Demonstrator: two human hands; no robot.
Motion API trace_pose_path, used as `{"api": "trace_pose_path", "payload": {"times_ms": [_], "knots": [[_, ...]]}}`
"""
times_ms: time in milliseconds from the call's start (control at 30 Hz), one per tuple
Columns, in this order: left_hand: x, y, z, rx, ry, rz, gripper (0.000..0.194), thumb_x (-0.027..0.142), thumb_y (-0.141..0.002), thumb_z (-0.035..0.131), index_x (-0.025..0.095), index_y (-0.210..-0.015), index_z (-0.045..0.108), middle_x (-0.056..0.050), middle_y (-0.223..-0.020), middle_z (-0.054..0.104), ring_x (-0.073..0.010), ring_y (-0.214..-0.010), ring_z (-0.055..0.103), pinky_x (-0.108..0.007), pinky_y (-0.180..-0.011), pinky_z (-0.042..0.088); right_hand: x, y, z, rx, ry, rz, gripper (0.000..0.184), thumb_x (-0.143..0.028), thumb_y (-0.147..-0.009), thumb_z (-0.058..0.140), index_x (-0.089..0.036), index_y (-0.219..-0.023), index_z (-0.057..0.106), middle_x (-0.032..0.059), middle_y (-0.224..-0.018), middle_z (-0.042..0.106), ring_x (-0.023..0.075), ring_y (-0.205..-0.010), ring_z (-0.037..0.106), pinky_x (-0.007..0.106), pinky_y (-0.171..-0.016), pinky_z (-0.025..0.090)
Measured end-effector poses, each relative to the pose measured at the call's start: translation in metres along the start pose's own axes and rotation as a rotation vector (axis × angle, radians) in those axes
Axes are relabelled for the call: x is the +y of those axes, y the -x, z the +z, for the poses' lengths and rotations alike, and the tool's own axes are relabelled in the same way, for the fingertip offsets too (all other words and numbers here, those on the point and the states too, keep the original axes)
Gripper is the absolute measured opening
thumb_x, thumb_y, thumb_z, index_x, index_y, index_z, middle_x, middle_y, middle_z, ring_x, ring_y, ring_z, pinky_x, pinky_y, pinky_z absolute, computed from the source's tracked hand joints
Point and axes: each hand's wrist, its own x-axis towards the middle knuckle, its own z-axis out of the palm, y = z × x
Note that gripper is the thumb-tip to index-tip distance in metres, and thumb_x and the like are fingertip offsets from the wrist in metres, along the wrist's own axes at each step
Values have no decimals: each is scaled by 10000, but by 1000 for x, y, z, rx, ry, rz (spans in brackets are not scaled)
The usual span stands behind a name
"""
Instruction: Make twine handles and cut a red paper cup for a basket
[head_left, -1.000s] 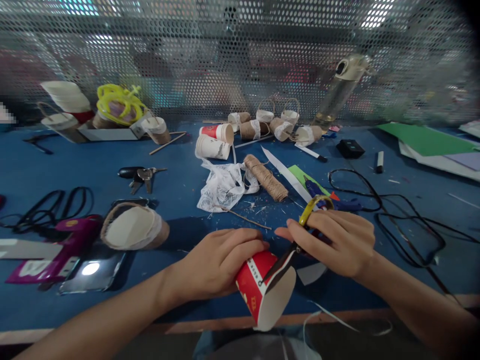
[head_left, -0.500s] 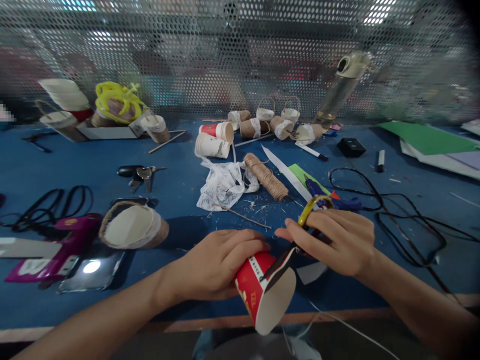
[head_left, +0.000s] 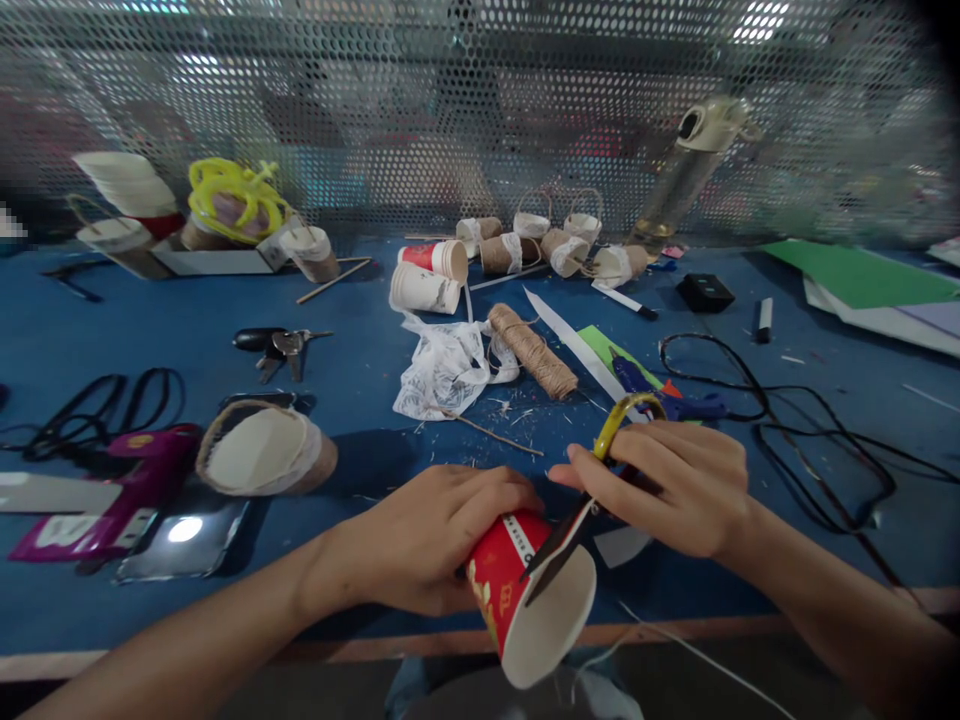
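Note:
My left hand (head_left: pixel 442 535) is wrapped round a red paper cup (head_left: pixel 496 585), which lies tilted with its open mouth toward me near the table's front edge. In my right hand (head_left: pixel 667 480) is a pair of scissors (head_left: pixel 561 540) with yellow handles. Their blades are parted and lie across the cup's wall near the mouth. Below the scissors, a white paper scrap (head_left: pixel 622 545) rests on the table. Beyond my hands lie a roll of jute twine (head_left: pixel 534 352) and some white lace ribbon (head_left: pixel 442 368).
A twine-wrapped cup (head_left: pixel 311 455), a purple glue gun (head_left: pixel 154 480) and a phone (head_left: pixel 187 540) are at left, near keys (head_left: pixel 289 348). A blue glue gun (head_left: pixel 667 395) and black cable (head_left: pixel 825 440) lie at right. Several small decorated cups (head_left: pixel 514 255) and a bottle (head_left: pixel 679 180) line the back.
The scissor blades have parted wider over the cup. The cup has turned slightly in my left hand, its mouth dipping a little lower toward me.

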Motion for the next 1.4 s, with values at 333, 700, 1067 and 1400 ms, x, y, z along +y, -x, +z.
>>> {"api": "trace_pose_path", "payload": {"times_ms": [333, 700, 1067, 1400], "knots": [[4, -1, 0, -17, -5, -19, 506, 411, -925, 686, 198, -1283, 400, -117, -1084, 722, -254, -822, 723, -341, -691, 537, 1, 1, 0, -22, -22, -20, 114, -257, -906, 806, -199, -955, 721, -49, -632, 561, 94, -569, 510, 248, -534, 380], [3, -1, -2, -47, 105, -45, 582, 430, -806, 769, 197, -1239, 458, -102, -1116, 745, -281, -876, 766, -351, -709, 563, -1, 1, 3, -23, -38, -18, 125, -276, -919, 796, -207, -933, 693, -56, -614, 590, 96, -538, 513, 256, -511, 377], [6, 2, -4, -81, 164, -73, 649, 387, -718, 786, 225, -1251, 453, -103, -1156, 748, -286, -893, 771, -338, -699, 549, -2, 1, 4, -3, -67, -23, 109, -257, -899, 815, -201, -933, 727, -51, -606, 576, 97, -535, 530, 250, -499, 393], [6, 5, 2, -69, 195, -107, 622, 528, -786, 726, 253, -1262, 434, -104, -1101, 754, -289, -830, 755, -347, -686, 513, -4, 1, 3, -12, -44, -15, 117, -282, -933, 785, -207, -977, 707, -44, -616, 597, 92, -547, 564, 247, -518, 414]]}}
